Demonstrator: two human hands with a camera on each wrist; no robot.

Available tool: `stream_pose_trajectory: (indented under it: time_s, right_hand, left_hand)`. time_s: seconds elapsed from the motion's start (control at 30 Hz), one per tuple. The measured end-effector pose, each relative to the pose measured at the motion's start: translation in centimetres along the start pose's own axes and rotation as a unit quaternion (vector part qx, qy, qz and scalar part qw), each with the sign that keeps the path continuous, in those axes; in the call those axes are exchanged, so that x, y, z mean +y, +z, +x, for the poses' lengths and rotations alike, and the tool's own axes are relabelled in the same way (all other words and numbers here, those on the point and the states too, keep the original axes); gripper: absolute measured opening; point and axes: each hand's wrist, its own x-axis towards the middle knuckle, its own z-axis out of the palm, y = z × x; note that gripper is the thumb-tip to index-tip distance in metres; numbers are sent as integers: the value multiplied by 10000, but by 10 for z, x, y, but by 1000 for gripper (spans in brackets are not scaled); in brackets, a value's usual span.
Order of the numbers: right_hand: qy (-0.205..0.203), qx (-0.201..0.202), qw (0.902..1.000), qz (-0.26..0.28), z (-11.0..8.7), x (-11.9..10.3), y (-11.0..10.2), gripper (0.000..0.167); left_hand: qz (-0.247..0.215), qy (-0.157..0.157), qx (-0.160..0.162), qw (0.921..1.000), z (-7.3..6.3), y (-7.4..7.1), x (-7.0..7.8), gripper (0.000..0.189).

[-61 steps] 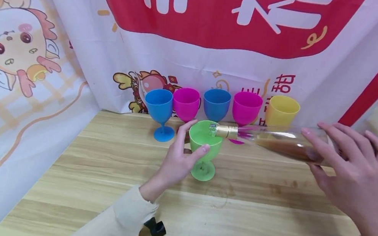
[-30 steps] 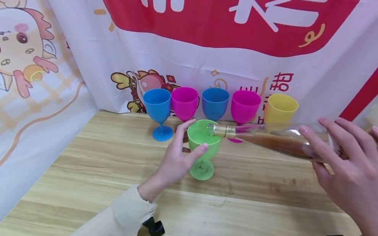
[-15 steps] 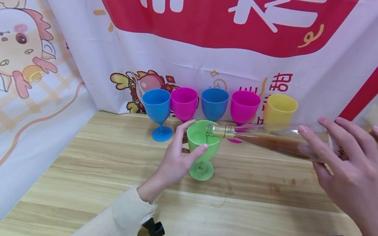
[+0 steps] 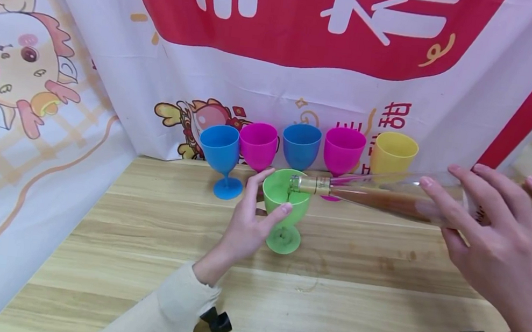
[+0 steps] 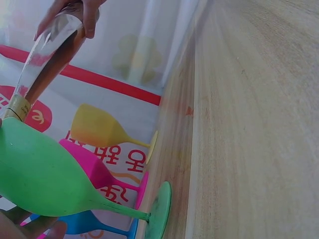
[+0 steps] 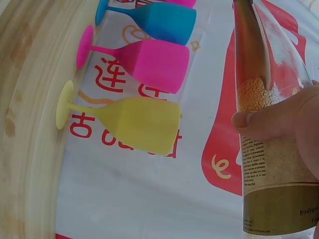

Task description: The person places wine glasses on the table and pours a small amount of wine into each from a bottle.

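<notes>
A green plastic goblet [image 4: 286, 208] stands upright on the wooden table. My left hand [image 4: 246, 226] holds its bowl from the left, thumb in front and fingers behind. With my right hand [image 4: 507, 229] I grip a clear glass bottle [image 4: 379, 198] part filled with brown liquid, lying nearly level in the air. Its mouth is over the goblet's opening, and a thin dark stream falls inside. In the right wrist view, my thumb presses on the bottle near its label [image 6: 274, 169], with bubbles in the liquid. The liquid level inside the goblet is hidden.
Behind stands a row of goblets: blue [image 4: 220, 147], pink [image 4: 258, 146], blue [image 4: 301, 147], pink [image 4: 344, 151] and yellow [image 4: 394, 153]. A printed cloth [image 4: 265, 79] hangs right behind them. Faint wet marks [image 4: 306, 270] show on the table [image 4: 138, 271].
The bottle has shifted slightly right and its liquid has run down toward the neck. A dark stream now shows at the mouth. My left hand and the green goblet have stayed in place.
</notes>
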Motion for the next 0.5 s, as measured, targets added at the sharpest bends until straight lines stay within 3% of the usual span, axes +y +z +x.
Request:
stream_pose_trajectory:
  time_s: [0.2,0.5]
  right_hand:
    - [-82,386,9992,-28,1,-1,4,45]
    - [-66,383,9992,-47,1,-2,3,45]
  left_hand:
    - [19,-16,7,10000,0,0,0,72]
    - [83,-25,33,10000,-1,1,1,71]
